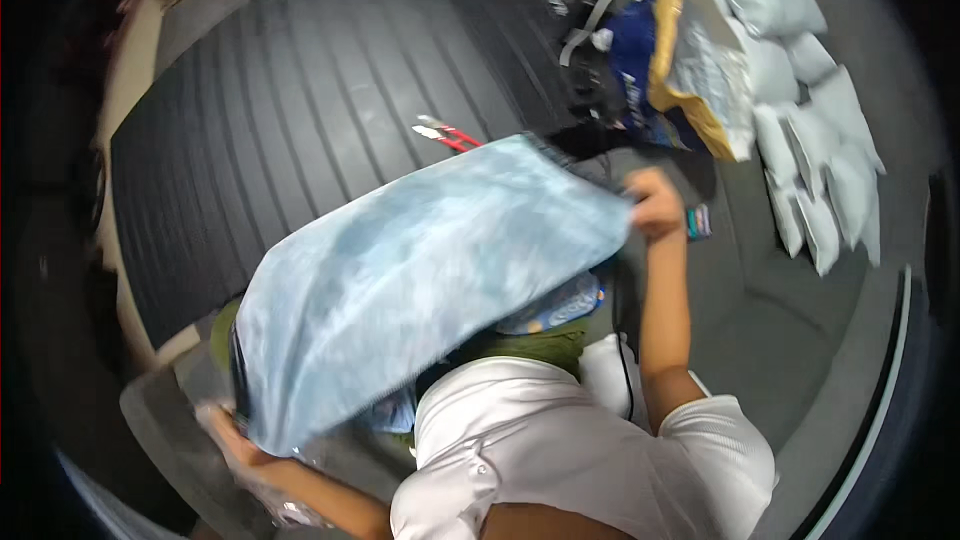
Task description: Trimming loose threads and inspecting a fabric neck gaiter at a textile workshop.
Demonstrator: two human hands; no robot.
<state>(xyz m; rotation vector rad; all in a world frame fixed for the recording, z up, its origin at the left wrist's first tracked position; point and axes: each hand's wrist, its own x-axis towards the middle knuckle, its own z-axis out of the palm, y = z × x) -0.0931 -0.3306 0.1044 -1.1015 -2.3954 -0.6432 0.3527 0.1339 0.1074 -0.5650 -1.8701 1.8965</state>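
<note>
A pale blue, mottled cloth (430, 250) with dark edging at its ends is stretched out in front of me. My left hand (238, 438) grips its lower left corner, blurred by motion. At the upper right corner, my right hand (655, 204) has its fingers closed on the edge. The cloth slants up from left to right, hiding part of my lap and of the black ribbed surface (300, 100). A red-handled cutting tool (447, 133), probably pliers or snips, lies on that surface just beyond the cloth.
I sit on a grey sofa (740, 340). To the right stands an opened blue and yellow bag (645, 65), with several pale grey cushion-like packs (820, 130) beside it. A small teal and pink packet (699, 223) lies near my right wrist. Patterned blue fabric (560, 306) shows under the cloth.
</note>
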